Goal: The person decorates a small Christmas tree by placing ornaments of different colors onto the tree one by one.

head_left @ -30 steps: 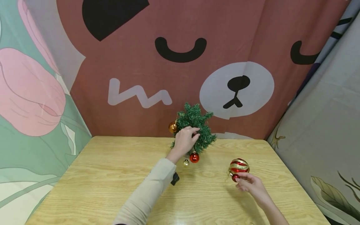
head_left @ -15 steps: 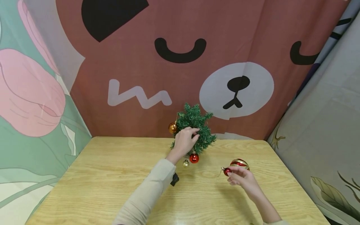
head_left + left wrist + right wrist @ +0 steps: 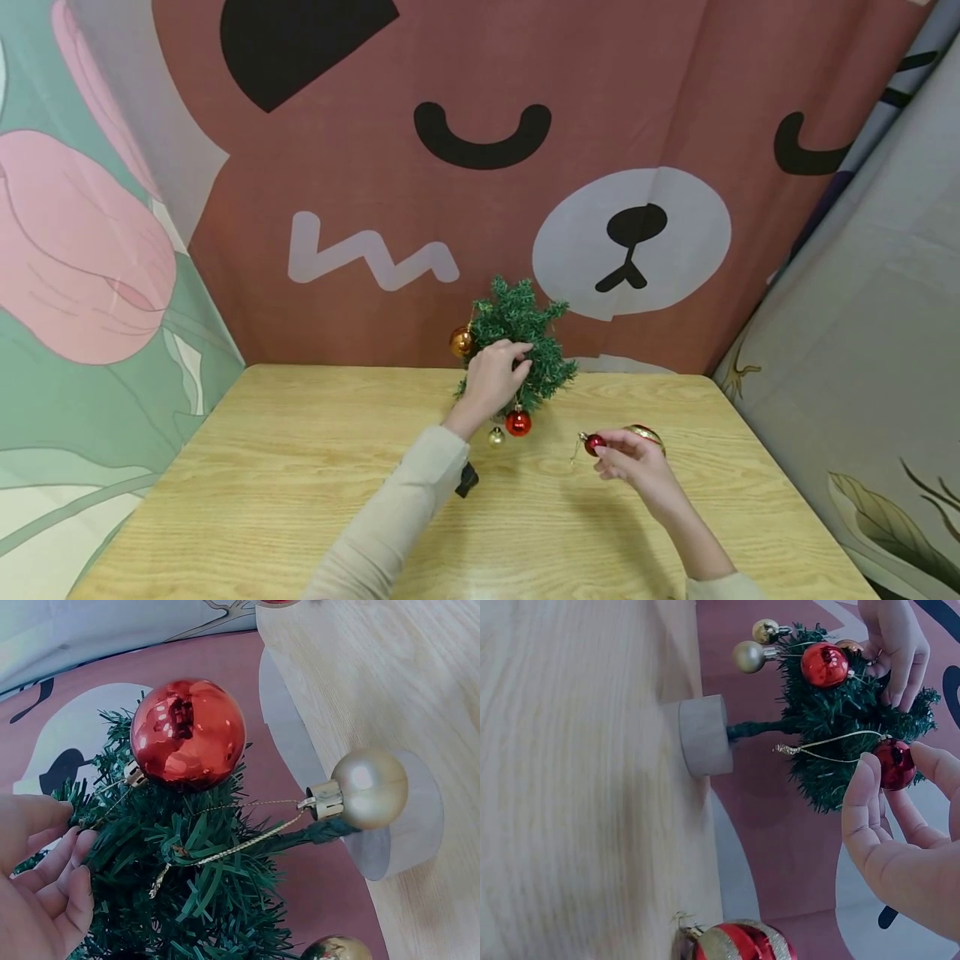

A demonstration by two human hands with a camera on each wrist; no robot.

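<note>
A small green Christmas tree (image 3: 553,371) stands at the back of the table on a pale round base (image 3: 705,735). My left hand (image 3: 491,379) pinches one of its branch tips between thumb and fingers. A bright red bauble (image 3: 187,735) and a matte gold bauble (image 3: 371,787) hang from the tree on gold cords, with an orange-gold bauble (image 3: 461,341) on its left side. Right of the tree, my right hand (image 3: 643,468) holds a small dark red bauble (image 3: 894,763) by its sides in the fingertips. Its gold cord loop (image 3: 829,746) dangles free, pointing toward the tree.
A larger red and gold striped bauble (image 3: 742,943) lies on the wooden table (image 3: 300,467), partly hidden behind my right hand in the head view. A printed bear curtain (image 3: 360,167) hangs right behind the table's back edge. A small black object (image 3: 467,480) shows beside my left sleeve.
My right hand has lifted the small dark red bauble away from the striped one and carried it left toward the tree. My left hand has stayed at the branch.
</note>
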